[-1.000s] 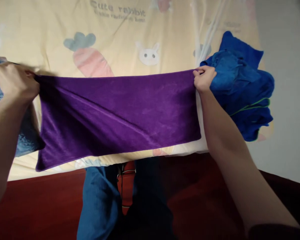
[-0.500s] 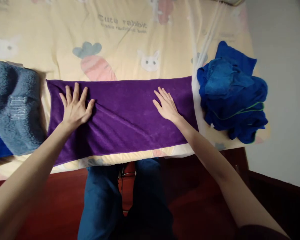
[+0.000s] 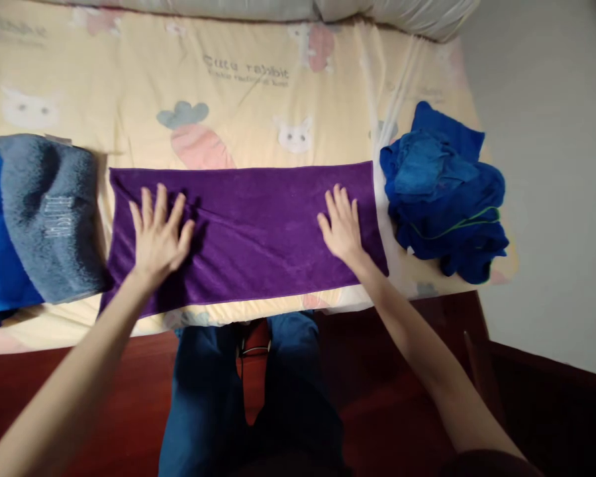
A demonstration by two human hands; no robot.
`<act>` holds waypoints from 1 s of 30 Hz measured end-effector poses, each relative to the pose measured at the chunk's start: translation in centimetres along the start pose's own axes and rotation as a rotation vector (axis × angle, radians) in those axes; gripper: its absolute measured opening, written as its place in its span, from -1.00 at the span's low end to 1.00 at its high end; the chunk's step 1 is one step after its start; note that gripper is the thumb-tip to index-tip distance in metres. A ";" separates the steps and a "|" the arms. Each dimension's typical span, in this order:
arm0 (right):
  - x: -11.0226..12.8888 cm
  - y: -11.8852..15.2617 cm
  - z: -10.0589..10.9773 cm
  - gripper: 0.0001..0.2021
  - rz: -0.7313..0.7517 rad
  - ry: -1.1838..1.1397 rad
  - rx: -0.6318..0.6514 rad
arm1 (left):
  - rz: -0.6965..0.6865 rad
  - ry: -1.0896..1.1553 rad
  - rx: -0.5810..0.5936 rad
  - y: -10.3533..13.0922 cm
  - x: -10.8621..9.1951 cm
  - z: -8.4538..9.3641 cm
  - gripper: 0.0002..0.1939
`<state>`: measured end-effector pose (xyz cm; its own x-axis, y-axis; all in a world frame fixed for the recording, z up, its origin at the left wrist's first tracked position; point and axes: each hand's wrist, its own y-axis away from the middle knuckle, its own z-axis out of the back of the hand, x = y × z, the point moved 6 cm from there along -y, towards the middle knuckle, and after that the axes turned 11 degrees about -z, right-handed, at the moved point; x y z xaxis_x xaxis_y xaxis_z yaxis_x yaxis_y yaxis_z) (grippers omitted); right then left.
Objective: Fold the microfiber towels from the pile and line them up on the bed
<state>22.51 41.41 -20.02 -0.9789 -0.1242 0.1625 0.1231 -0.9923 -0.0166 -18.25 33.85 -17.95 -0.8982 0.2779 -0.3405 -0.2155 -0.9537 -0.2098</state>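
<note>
A purple towel point(image 3: 258, 232) lies spread lengthwise along the near edge of the bed, with a few diagonal creases left of its middle. Over its left part is my left hand point(image 3: 159, 235), open, palm down, fingers spread; a shadow shows beside it, and I cannot tell whether it touches the cloth. Toward the towel's right end my right hand point(image 3: 342, 225) rests flat and open, fingers slightly apart. Neither hand grips anything. My left forearm hides part of the towel's lower left corner.
Left of the towel lies a grey-blue fleecy towel point(image 3: 54, 218) on top of blue cloth point(image 3: 4, 265). A rumpled pile of blue cloth point(image 3: 447, 192) sits at the right. The bed sheet point(image 3: 248, 126) is yellow with rabbits and carrots. A white wall point(image 3: 546, 165) stands at right.
My right hand has shifted right across the purple towel and turned its fingers more away from me. The left hand seems slightly raised. The camera view has tilted up, showing the bed's far side.
</note>
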 end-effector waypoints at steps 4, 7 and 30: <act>-2.8 9.4 -0.7 -0.39 -0.041 -0.066 0.058 | 0.146 -0.012 0.043 9.0 -2.6 -0.2 -0.33; -9.1 11.7 0.4 -0.38 -0.332 -0.066 -0.038 | 0.297 -0.063 -0.044 14.1 -1.6 1.1 -0.30; 10.9 37.9 -0.1 -0.38 -0.251 -0.187 0.223 | 0.634 0.897 -0.327 28.2 -20.1 -0.4 -0.79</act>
<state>16.47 2.49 -18.95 -0.9390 0.1458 0.3115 -0.0641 -0.9640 0.2579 -6.11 1.36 -17.35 -0.1848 -0.1351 -0.9734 0.4064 -0.9123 0.0495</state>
